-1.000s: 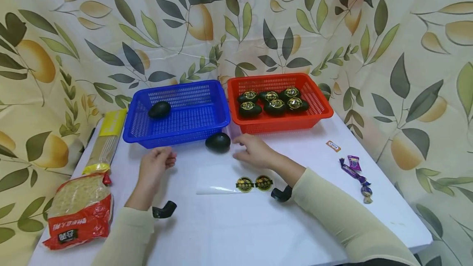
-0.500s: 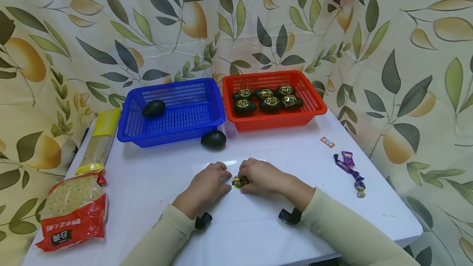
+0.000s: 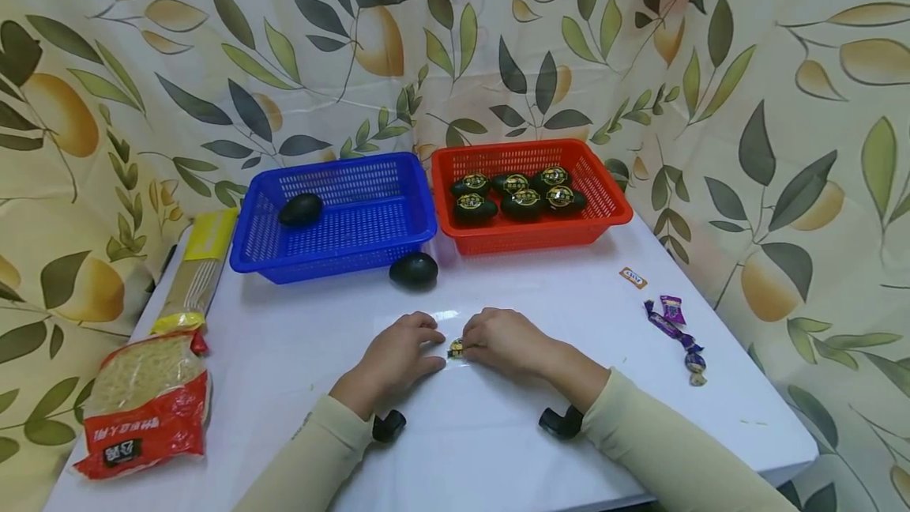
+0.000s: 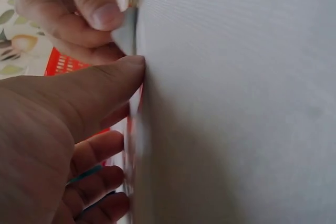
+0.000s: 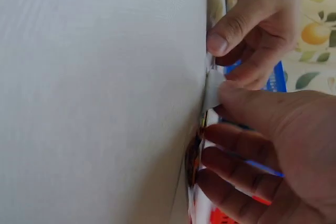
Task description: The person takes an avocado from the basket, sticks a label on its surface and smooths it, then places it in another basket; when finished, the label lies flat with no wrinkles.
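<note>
A strip of clear sticker backing (image 3: 445, 314) lies flat on the white table under both hands. My right hand (image 3: 508, 342) pinches a black-and-gold round label sticker (image 3: 456, 349) by its edge. In the right wrist view, a whitish flap (image 5: 212, 90) of it stands up at the thumb and finger. My left hand (image 3: 398, 350) rests on the strip just left of the sticker, its thumb extended and fingers loosely bent. Beyond the hands, a dark avocado (image 3: 414, 270) without a label sits on the table by the blue basket (image 3: 341, 263).
One unlabelled avocado (image 3: 301, 209) is inside the blue basket. Beside it, a red basket (image 3: 540, 240) holds several labelled avocados (image 3: 524, 203). Packaged noodles (image 3: 195, 271) and a red bag (image 3: 145, 409) lie at left; wrapped candies (image 3: 675, 330) lie at right.
Both hands have come down from near the loose avocado to the sticker strip. Over the last half second, the right hand has lifted the sticker's edge, so less of its face shows.
</note>
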